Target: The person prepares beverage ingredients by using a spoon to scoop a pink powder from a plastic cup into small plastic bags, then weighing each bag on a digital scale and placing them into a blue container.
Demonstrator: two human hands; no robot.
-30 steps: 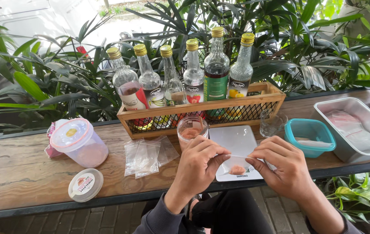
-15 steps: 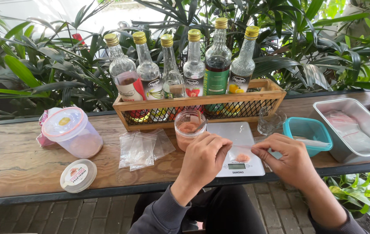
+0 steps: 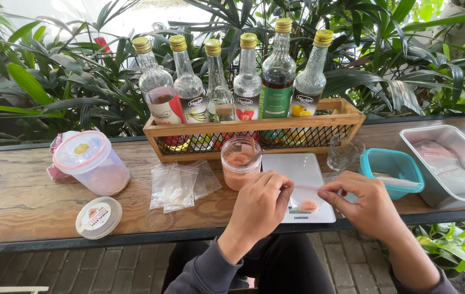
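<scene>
My left hand (image 3: 259,206) and my right hand (image 3: 365,209) pinch the two ends of the top strip of a small clear plastic bag (image 3: 307,200). A little pink powder sits in the bottom of the bag. The bag hangs just above a white kitchen scale (image 3: 296,167) at the counter's front edge. Behind my left hand stands an open clear jar of pink powder (image 3: 238,166) with a spoon in it.
A pile of empty clear bags (image 3: 180,184) lies to the left, beyond it a lidded tub (image 3: 92,163) and a round lid (image 3: 99,216). A wooden crate of bottles (image 3: 254,128) stands behind. To the right sit a glass (image 3: 344,153), a teal container (image 3: 391,169) and a metal tray (image 3: 444,160).
Both hands stay on the small bag over the scale. My fingers have drawn apart along its top edge and dropped slightly toward the front of the scale.
</scene>
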